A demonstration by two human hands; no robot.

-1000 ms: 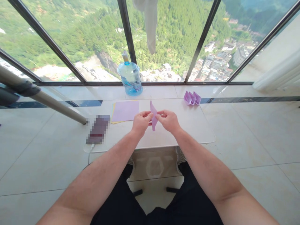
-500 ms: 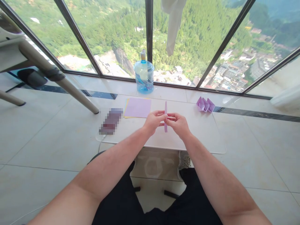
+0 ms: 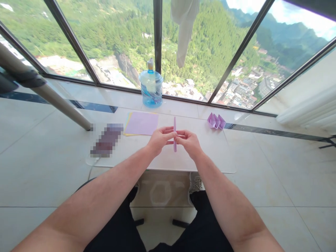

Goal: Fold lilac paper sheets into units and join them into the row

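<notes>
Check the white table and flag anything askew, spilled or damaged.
Only the paper stack: a yellow sheet juts past the left and near edges of the purple top sheet, so the pile looks unsquared. No spill or damage shows on the table or held paper; the pixelated object cannot be judged.

Dark-framed windows, pale tiled floor, low table

Text: none legible | water bottle: purple marks, perhaps lettering, too blurred
</notes>
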